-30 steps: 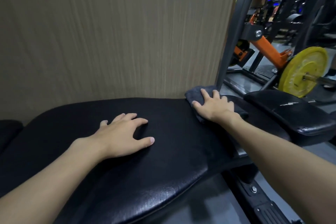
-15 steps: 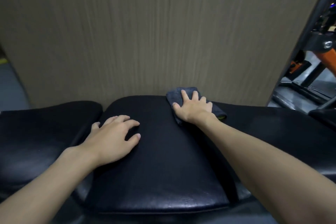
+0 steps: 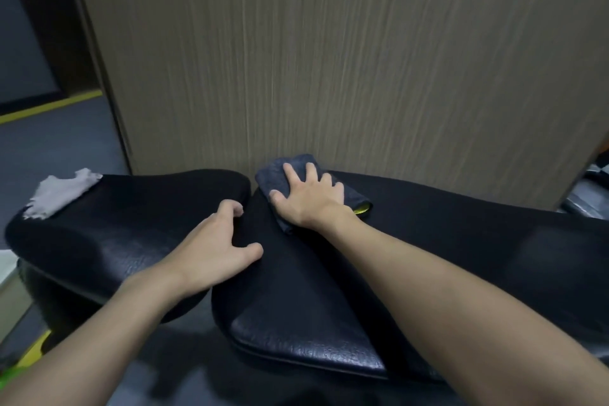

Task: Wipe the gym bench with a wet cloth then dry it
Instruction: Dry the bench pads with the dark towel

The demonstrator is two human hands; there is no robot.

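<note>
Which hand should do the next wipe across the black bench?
The right hand: it presses flat on the dark cloth on the bench. The left hand rests on the bench with no cloth.

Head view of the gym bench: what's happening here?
A person is wiping the black gym bench. The right hand presses flat on a folded dark grey cloth at the pad's far edge, by the wall. The left hand rests across the gap between the two pads, holding nothing. A pale cloth lies untouched on the far left end of the other pad.
</note>
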